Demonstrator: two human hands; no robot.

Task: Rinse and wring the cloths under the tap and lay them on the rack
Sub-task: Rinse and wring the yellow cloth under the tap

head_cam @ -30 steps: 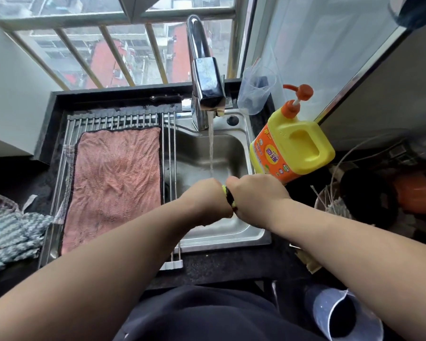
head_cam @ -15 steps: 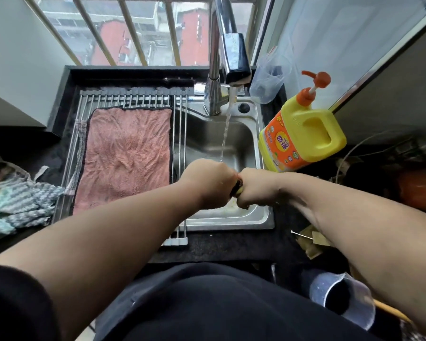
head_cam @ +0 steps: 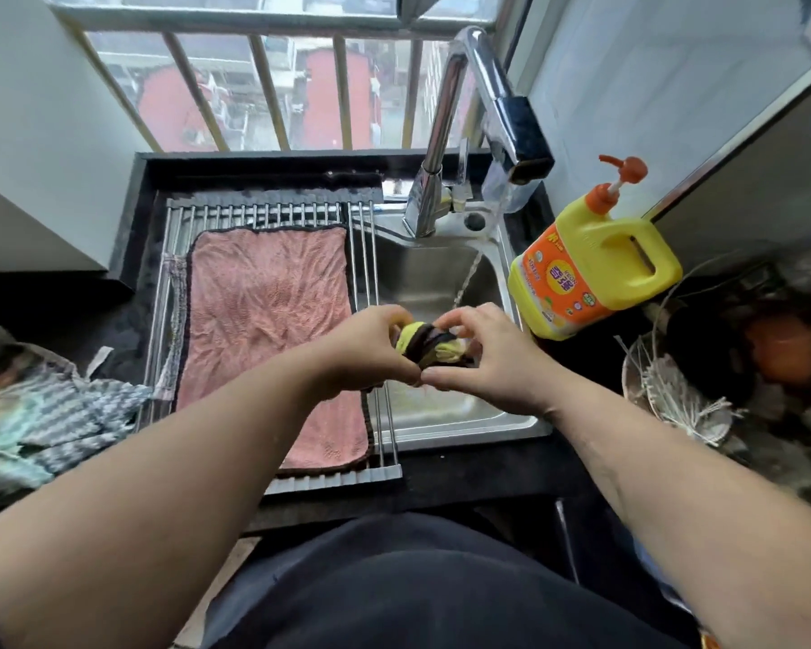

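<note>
Head view looks down on my two forearms meeting over the sink [head_cam: 434, 274]. My left grip [head_cam: 371, 344] and my right grip [head_cam: 492, 356] are both clenched on a yellow and dark brown cloth [head_cam: 424, 344], fingers and thumbs curled round its ends, with the thumbs almost touching beneath it. The cloth is bunched into a short twisted roll between the two, held above the basin just right of the rack [head_cam: 272, 210].

The tap [head_cam: 483, 110] arches over the basin from the back. A thin stream of water [head_cam: 467, 278] falls from its spout and passes down just behind my right grip; I cannot tell whether it strikes the cloth.

The rack of metal bars spans the left part of the sink, and a pink cloth [head_cam: 263, 320] lies spread flat on it. A yellow detergent bottle [head_cam: 591, 269] with an orange pump stands just right of the sink. A striped grey cloth [head_cam: 52, 414] lies crumpled on the table [head_cam: 478, 475], left of the rack.
</note>
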